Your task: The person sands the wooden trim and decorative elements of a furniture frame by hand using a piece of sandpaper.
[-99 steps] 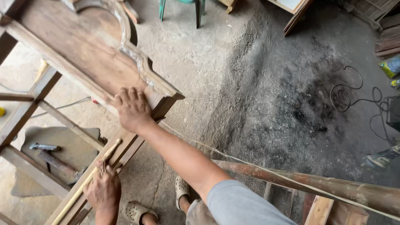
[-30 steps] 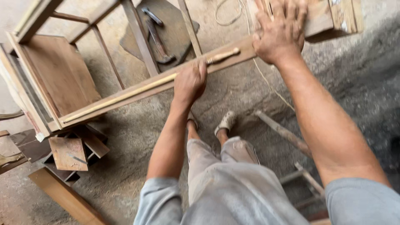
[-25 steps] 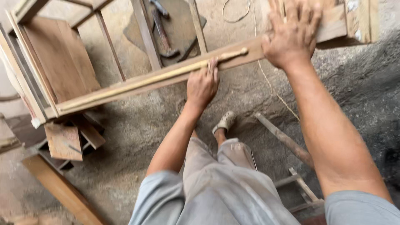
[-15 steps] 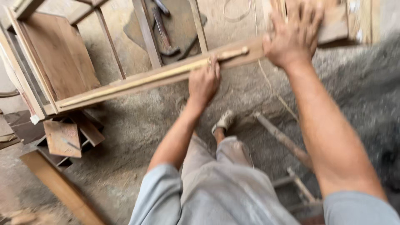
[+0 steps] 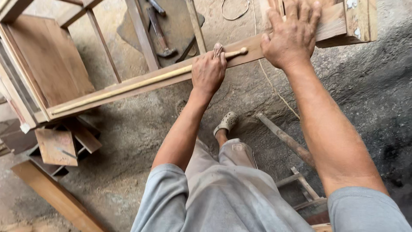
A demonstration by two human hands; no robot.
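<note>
Left hand clamped on thin strip atop rail; right hand flat, fingers spread, bracing frame. Best keep strip flush along rail.

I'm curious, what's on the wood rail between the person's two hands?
Head view: the rounded end of a thin pale rod lies between left hand and right hand.
</note>
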